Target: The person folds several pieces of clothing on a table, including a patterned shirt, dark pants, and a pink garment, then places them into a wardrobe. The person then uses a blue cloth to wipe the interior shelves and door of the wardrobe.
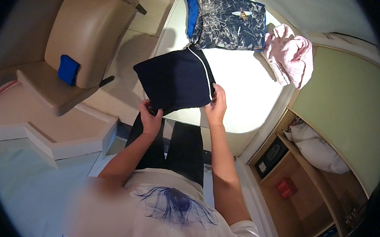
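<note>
A folded dark navy garment (176, 79) with a white stripe along its right side lies at the near left part of the white table (244, 99). My left hand (151, 117) grips its near left corner, just past the table's edge. At the near right corner, my right hand (216, 104) holds the cloth beside the end of the stripe, thumb and fingers on the fabric. Just beyond it lies a folded black garment (229, 25) with a pale pattern and a bee motif, on top of blue cloth (191, 13).
A crumpled pink cloth (296, 58) sits at the table's right edge. To the left stands a beige armchair (86, 38) with a folded blue cloth (68, 70) on it. At the right, a wooden shelf unit (299, 205) holds a red box (286, 188) and a white bag (320, 149).
</note>
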A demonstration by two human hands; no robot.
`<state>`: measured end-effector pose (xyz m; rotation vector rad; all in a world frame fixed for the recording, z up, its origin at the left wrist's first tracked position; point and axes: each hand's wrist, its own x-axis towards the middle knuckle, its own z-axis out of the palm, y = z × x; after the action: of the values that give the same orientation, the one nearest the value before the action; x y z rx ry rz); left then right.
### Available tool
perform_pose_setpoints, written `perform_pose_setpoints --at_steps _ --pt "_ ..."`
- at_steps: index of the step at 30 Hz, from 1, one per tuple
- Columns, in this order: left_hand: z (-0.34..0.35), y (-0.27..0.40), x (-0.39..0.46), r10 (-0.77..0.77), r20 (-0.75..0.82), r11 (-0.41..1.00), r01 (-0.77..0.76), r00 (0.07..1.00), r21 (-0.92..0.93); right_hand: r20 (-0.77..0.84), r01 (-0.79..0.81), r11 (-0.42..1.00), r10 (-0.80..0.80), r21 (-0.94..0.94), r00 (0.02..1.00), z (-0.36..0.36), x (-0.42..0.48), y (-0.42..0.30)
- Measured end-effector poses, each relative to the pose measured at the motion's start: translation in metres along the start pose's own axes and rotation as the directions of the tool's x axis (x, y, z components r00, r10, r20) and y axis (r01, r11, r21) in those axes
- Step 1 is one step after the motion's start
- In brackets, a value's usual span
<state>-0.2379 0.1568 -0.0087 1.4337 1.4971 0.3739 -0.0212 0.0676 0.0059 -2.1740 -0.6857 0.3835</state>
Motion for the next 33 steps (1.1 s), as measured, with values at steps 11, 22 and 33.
perform_pose_setpoints --at_steps 11,22,33 --pt "-0.017 -0.006 0.0 0.373 0.079 0.895 -0.38 0.925 0.234 -0.016 -0.153 0.982 0.156 0.106 0.988 0.019 -0.025 0.031" --pt "-0.024 0.003 0.005 0.541 0.153 0.78 -0.562 0.827 0.275 0.222 -0.216 0.949 0.164 0.232 0.961 0.001 -0.009 -0.006" --pt "-0.017 -0.026 -0.03 0.568 0.275 0.768 -0.62 0.775 0.16 0.205 -0.306 0.897 0.249 0.32 0.946 0.022 0.006 0.01"
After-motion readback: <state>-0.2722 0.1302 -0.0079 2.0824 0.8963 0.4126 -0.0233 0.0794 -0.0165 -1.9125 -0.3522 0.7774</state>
